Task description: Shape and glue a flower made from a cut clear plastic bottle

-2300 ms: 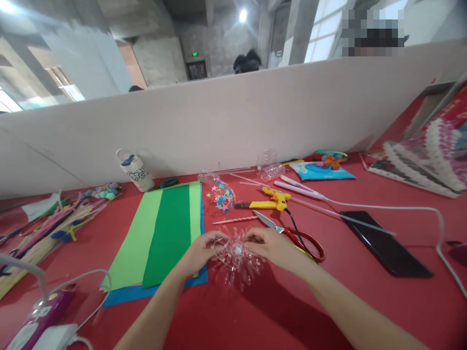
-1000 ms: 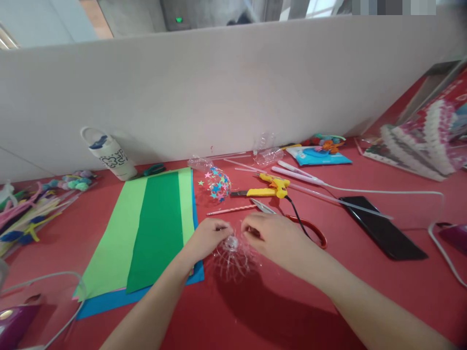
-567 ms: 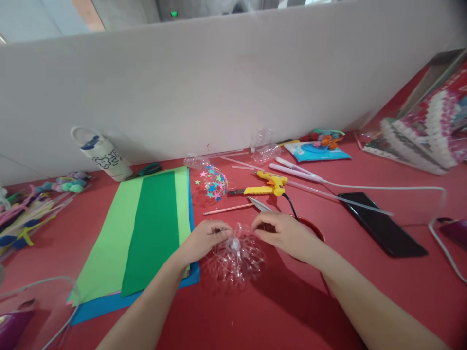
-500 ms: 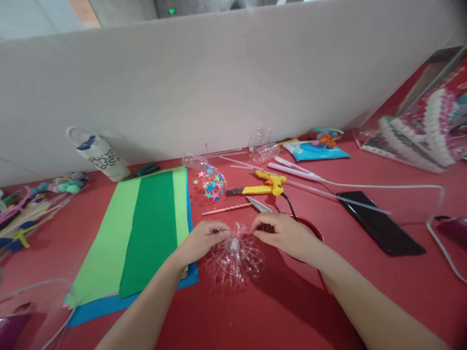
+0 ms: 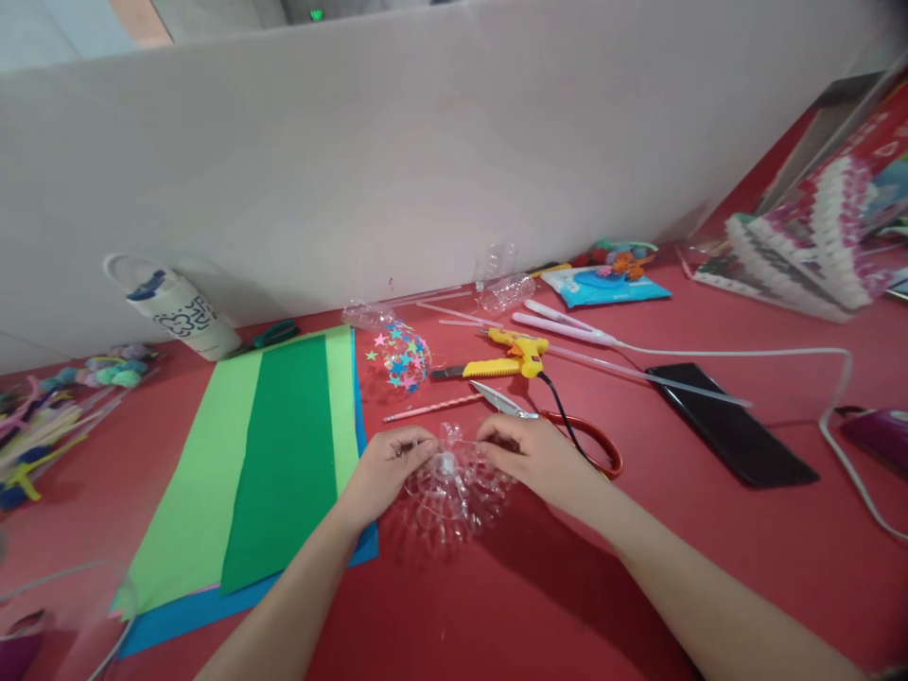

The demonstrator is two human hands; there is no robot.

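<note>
A clear plastic flower-like piece (image 5: 454, 497), cut into many curled strips with a whitish centre, lies between my two hands. My left hand (image 5: 393, 473) is at its left edge, thumb and fingers pinched together. My right hand (image 5: 529, 454) is at its right edge, also in a pinch. A thin strand (image 5: 458, 442) runs across the top of the piece from one hand to the other, and a loop of it seems to hang over the strips. Just beyond my right hand lie scissors (image 5: 602, 440) with red handles, partly covered by that hand.
Past the hands lie a striped pencil (image 5: 432, 408), a yellow utility knife (image 5: 489, 367), a yellow glue gun (image 5: 521, 350) and a star-covered clear ball (image 5: 403, 357). Green sheets (image 5: 284, 454) are left, a black phone (image 5: 730, 426) right. A white tumbler (image 5: 188, 317) stands by the wall.
My right hand has moved slightly left and down beside the plastic piece, uncovering more of the scissors. The strand now shows stretched between both hands. The view has shifted a little.
</note>
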